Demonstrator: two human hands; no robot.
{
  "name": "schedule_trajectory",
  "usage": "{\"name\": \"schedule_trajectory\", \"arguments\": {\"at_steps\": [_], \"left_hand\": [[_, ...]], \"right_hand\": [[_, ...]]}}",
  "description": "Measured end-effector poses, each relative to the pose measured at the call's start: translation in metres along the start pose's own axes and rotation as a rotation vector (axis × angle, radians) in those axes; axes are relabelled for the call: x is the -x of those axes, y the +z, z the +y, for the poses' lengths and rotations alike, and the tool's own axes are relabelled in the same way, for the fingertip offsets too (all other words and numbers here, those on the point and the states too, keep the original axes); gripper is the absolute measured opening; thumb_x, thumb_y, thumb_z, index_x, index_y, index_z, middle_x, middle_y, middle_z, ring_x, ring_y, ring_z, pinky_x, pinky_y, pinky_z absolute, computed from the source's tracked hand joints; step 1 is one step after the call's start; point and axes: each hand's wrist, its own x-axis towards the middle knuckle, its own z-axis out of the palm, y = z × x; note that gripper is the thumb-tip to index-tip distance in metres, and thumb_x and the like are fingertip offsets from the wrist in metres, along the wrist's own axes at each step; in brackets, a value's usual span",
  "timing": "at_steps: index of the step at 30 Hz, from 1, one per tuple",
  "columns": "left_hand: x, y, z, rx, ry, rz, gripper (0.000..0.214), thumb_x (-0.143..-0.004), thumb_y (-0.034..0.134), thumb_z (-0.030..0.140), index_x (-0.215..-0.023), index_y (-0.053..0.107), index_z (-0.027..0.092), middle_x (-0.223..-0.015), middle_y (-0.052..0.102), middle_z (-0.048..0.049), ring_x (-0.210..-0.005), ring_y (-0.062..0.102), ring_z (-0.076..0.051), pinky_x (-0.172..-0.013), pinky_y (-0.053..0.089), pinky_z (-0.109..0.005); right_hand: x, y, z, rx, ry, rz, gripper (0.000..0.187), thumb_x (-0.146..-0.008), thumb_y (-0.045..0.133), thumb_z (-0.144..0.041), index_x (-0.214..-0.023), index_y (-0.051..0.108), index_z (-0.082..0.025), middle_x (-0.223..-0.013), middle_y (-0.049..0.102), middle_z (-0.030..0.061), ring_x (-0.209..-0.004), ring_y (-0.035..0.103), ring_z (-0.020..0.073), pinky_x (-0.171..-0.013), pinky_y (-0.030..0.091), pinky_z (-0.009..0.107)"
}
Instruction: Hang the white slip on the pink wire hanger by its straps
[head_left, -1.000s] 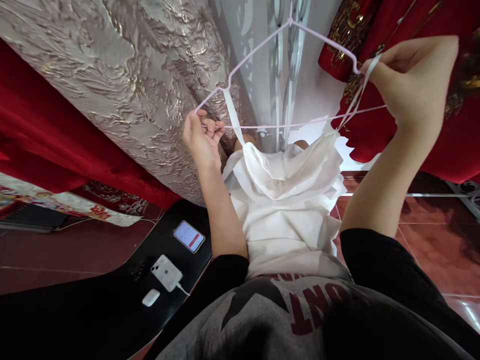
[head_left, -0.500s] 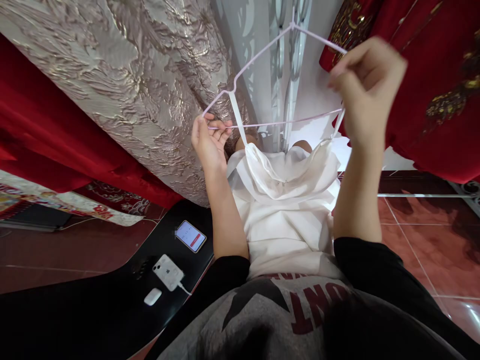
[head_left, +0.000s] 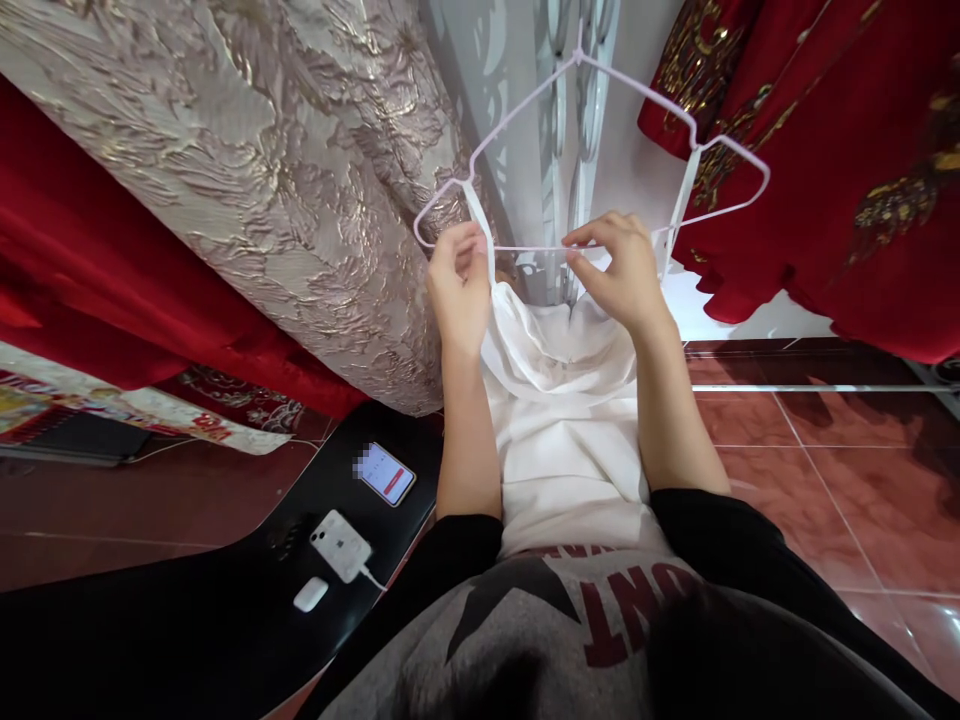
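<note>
A pale pink clothes hanger (head_left: 523,107) is held up in front of me. A white strappy garment (head_left: 570,450) hangs from it over my lap, with one strap in each of the hanger's notches. At the left strap (head_left: 481,222), my left hand (head_left: 459,290) is closed, its fingertips pinching the strap beside the bottom bar. My right hand (head_left: 622,270) has its thumb and forefinger at the middle of the bar, closed lightly around it. The right strap (head_left: 682,195) hangs untouched beyond that hand.
A textured beige-gold fabric (head_left: 300,180) and red cloth (head_left: 135,270) hang at left. Red embellished garments (head_left: 847,200) hang at right, before red floor tiles (head_left: 787,430). Two phones (head_left: 388,474) (head_left: 341,545) and a small white case (head_left: 310,595) lie on a black surface (head_left: 187,620).
My right hand has come down and left from the hanger's right arm to the middle of its bottom bar. My left hand has shifted from the hanger's left end to the left strap.
</note>
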Motion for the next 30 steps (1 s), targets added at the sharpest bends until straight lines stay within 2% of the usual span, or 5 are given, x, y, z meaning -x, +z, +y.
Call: {"name": "schedule_trajectory", "arguments": {"at_steps": [8,12,16,25,30], "left_hand": [[0.000,-0.013,0.042,0.151,-0.300,-0.121,0.007,-0.089,0.070,0.024,-0.095,0.071,0.022,-0.082,0.068,-0.0062,-0.098,0.068,-0.029,-0.083,0.056,-0.039],[-0.011,-0.042,0.076,0.293,-0.382,-0.326,0.024,-0.098,0.052,0.032,-0.102,0.073,0.019,-0.103,0.071,-0.0114,-0.109,0.064,-0.031,-0.076,0.059,-0.035],[-0.022,-0.049,0.091,0.515,-0.345,-0.240,0.057,-0.106,0.016,0.040,-0.108,0.068,0.017,-0.138,0.057,-0.0033,-0.138,0.042,-0.022,-0.096,0.053,-0.025],[-0.010,-0.038,0.026,0.428,-0.156,0.503,0.016,-0.097,0.043,0.028,-0.105,0.056,0.030,-0.141,0.053,0.0036,-0.138,0.042,-0.016,-0.113,0.037,-0.033],[-0.004,-0.022,0.002,0.425,-0.292,0.185,0.024,-0.092,0.053,0.045,-0.104,0.059,0.025,-0.121,0.065,-0.0087,-0.119,0.060,-0.025,-0.096,0.051,-0.036]], "right_hand": [[0.012,0.004,-0.013,-0.049,0.009,0.109,0.028,-0.087,0.057,-0.050,-0.080,0.066,-0.025,-0.085,0.064,0.0032,-0.089,0.055,0.0213,-0.099,0.042,0.048],[0.014,0.000,-0.014,-0.071,0.021,0.115,0.023,-0.086,0.060,-0.045,-0.079,0.067,-0.024,-0.084,0.063,0.0021,-0.089,0.054,0.0195,-0.099,0.043,0.047],[0.013,-0.002,-0.014,-0.089,0.035,0.099,0.018,-0.085,0.062,-0.040,-0.080,0.067,-0.023,-0.084,0.062,0.0017,-0.090,0.054,0.0188,-0.099,0.043,0.047],[0.014,-0.007,-0.010,-0.099,0.033,0.111,0.016,-0.086,0.061,-0.037,-0.081,0.066,-0.024,-0.085,0.063,0.0023,-0.092,0.054,0.0198,-0.098,0.042,0.046],[0.018,-0.002,-0.015,-0.157,-0.053,0.071,0.014,-0.089,0.058,-0.035,-0.089,0.067,-0.025,-0.094,0.068,0.0006,-0.097,0.059,0.0182,-0.099,0.044,0.043]]}}
